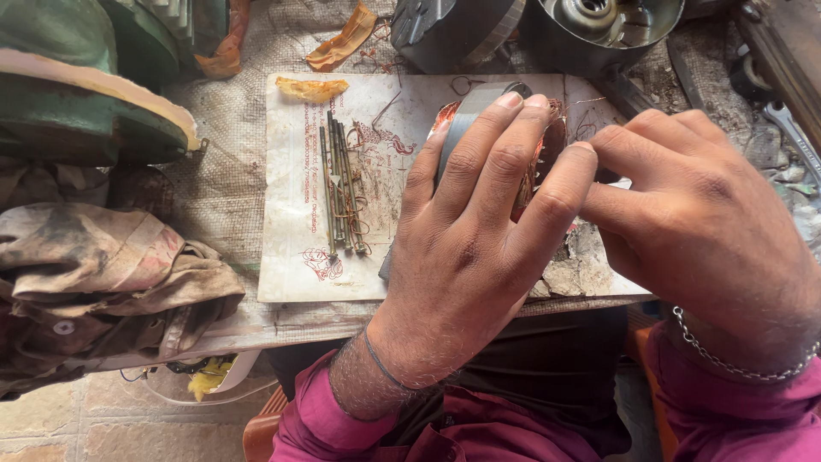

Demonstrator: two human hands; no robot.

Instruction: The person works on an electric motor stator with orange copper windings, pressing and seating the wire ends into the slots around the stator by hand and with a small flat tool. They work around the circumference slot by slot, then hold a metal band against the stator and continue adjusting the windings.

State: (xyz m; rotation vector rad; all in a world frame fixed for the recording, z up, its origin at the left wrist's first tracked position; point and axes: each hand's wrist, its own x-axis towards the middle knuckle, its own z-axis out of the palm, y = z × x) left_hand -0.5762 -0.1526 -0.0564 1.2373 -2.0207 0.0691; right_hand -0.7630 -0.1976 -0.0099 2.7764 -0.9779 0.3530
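Left hand point(479, 248) grips grey motor stator point(469, 115) with copper windings; right hand point(693, 231) pinches at its edge. Metal strips point(340, 184) lie on white board point(291, 248).

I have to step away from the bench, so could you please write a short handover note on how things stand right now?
Left hand: fingers wrapped over the grey motor stator, steadying it on the worn board.
Right hand: fingertips pinched at the stator's right side, by its copper windings; whatever they hold is hidden.
Bundle of thin strips lies on the board, left of the stator.
Done and left: cannot tell from this view.
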